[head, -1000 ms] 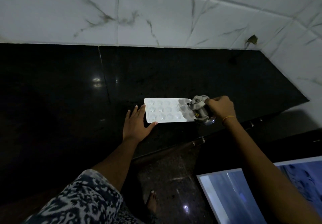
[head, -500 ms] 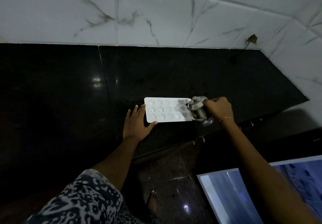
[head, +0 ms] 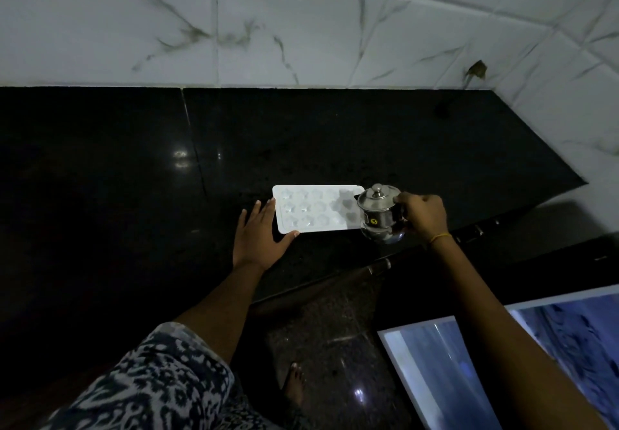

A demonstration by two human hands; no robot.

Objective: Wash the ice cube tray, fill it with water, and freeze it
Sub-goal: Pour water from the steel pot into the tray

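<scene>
White rectangular plastic ice cube tray [head: 316, 208] lying flat near the front edge of the black polished stone counter [head: 335, 135], awaiting a slow, low pour cell by cell to avoid overflow. Left hand [head: 259, 237] flat, fingers straight, bracing the tray's left end; right hand [head: 423, 217] clasping the lidded steel jug [head: 380, 212] just above the tray's right end.

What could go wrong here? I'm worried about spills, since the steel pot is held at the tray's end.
1. The steel pot, gripped by the right hand, hangs over the right end of the ice cube tray; a poorly aimed pour could miss the small cells and wet the black counter.
2. The left hand only steadies the tray's left end with flat fingers, so it might slide.
3. Dim light may hide overfilling.
</scene>
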